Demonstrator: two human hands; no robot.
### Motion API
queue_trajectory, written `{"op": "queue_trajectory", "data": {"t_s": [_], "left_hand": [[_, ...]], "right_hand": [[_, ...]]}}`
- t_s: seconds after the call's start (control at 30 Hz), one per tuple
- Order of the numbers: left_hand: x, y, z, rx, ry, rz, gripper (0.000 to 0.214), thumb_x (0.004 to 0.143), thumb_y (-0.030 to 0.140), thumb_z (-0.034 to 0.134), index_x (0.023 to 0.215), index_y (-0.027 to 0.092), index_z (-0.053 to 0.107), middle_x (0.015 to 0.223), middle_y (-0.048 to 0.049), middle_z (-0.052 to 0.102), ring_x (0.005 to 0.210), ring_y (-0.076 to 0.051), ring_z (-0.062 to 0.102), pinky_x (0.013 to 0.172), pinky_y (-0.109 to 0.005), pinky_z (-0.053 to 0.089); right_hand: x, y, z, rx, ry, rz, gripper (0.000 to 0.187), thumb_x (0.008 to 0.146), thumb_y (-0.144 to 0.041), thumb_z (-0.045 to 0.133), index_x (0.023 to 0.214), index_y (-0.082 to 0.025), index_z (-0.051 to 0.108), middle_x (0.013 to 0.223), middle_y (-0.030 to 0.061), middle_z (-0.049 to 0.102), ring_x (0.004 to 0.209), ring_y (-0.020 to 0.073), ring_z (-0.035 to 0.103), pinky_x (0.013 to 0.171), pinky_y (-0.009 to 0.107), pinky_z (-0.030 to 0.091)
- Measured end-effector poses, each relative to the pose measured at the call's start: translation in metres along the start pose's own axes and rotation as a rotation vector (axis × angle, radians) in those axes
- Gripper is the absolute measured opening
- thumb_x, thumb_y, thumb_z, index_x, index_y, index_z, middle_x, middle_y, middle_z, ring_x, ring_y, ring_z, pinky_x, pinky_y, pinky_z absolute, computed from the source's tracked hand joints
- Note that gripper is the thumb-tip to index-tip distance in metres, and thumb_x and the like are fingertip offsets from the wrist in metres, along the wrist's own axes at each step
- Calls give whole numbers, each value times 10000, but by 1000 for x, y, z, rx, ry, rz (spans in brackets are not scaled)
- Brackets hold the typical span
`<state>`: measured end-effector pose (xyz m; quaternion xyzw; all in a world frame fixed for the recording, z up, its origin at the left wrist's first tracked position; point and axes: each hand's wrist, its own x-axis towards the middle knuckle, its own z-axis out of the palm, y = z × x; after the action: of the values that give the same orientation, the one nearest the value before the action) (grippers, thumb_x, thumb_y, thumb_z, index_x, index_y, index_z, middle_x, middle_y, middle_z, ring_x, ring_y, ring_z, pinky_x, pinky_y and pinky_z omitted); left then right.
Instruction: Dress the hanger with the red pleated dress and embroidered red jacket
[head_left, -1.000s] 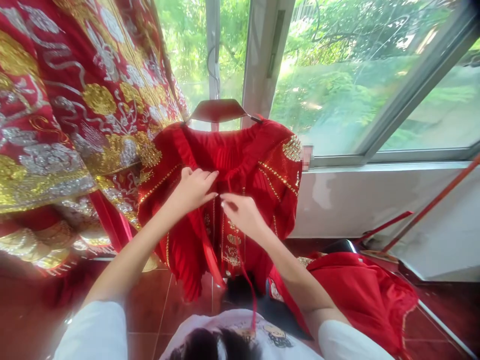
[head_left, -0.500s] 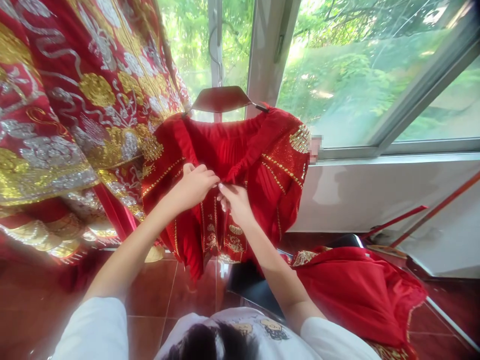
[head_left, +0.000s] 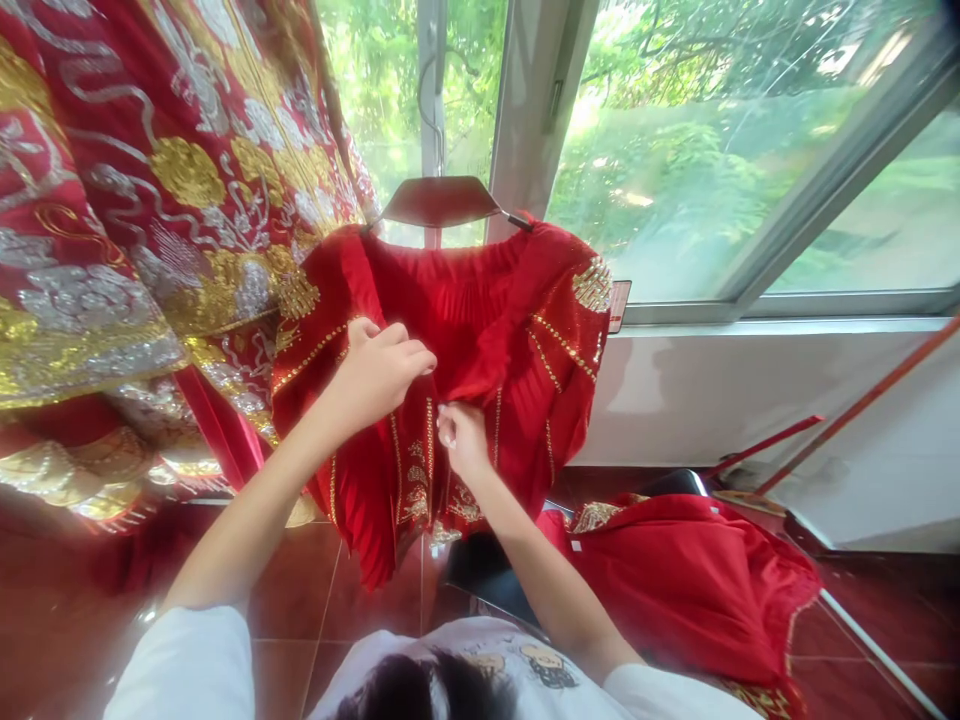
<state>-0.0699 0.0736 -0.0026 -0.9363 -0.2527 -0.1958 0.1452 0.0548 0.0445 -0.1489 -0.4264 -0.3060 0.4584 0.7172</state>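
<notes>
A red garment with gathered fabric along its top, gold beading and gold patches hangs from a dark hanger. My left hand is closed over its left front edge, fingertips bent in towards the middle opening. Lower and a little to the right, my right hand is curled closed at the right front edge, knuckles against the red cloth. The gap between the two hands is small. Exactly which fold each set of fingers pinches is partly hidden.
Sequinned red, gold and silver costumes hang close on the left. Another red garment lies over a black seat at lower right. Behind are a sliding window and a white wall. The floor is red tile.
My hands met at the garment's middle before; now they are apart. My right hand has dropped lower, and the top front edge hangs looser. The view has shifted slightly.
</notes>
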Motion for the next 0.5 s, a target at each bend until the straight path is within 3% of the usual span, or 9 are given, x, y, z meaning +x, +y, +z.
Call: {"op": "queue_trajectory", "data": {"t_s": [0.13,0.2,0.27,0.33,0.4,0.47,0.5], "left_hand": [[-14,-13,-6,-11,61,-73,284,931,160,395,863,229,661,887,-41,742,864,-221,537,878,-475,281],[-23,-16,-8,-29,37,-65,270,945,210,398,837,225,645,848,-29,732,834,-208,552,885,-471,290],[-27,-13,-9,-40,84,-92,221,945,280,423,911,227,635,921,-35,722,884,-218,574,901,-472,306],[-24,-7,-8,-11,284,-247,246,918,366,476,1068,216,600,1073,-82,685,995,-260,576,905,-473,347],[-11,-2,-1,49,534,-499,432,864,449,547,1191,167,537,1163,-157,628,1067,-318,562,888,-483,405],[7,-1,12,83,681,-707,589,806,497,608,1240,115,498,1175,-219,599,1064,-362,572,847,-493,464],[15,-3,19,78,704,-769,642,784,495,630,1263,93,480,1187,-245,588,1061,-379,580,826,-494,488]], "right_hand": [[-18,35,-28,-168,19,30,350,624,-439,557,423,-227,364,332,-76,293,327,55,224,367,218,164],[-30,27,-43,-270,-20,44,343,624,-402,604,406,-218,413,319,-62,326,318,68,276,369,225,189],[-39,-1,-53,-418,-22,-13,345,645,-366,652,411,-210,451,342,-42,384,338,84,330,391,239,245],[-39,-43,-53,-629,142,-235,294,721,-376,649,510,-205,538,437,-16,482,413,110,410,468,259,351],[-25,-86,-42,-787,453,-572,224,803,-397,603,854,-188,662,690,48,629,598,170,550,646,317,474],[0,-117,-25,-834,674,-794,507,821,-417,601,1246,-145,545,1034,147,635,893,255,607,852,423,497],[15,-126,-17,-865,722,-822,647,813,-423,617,1358,-122,442,1174,194,578,1053,305,571,948,484,460]]}}
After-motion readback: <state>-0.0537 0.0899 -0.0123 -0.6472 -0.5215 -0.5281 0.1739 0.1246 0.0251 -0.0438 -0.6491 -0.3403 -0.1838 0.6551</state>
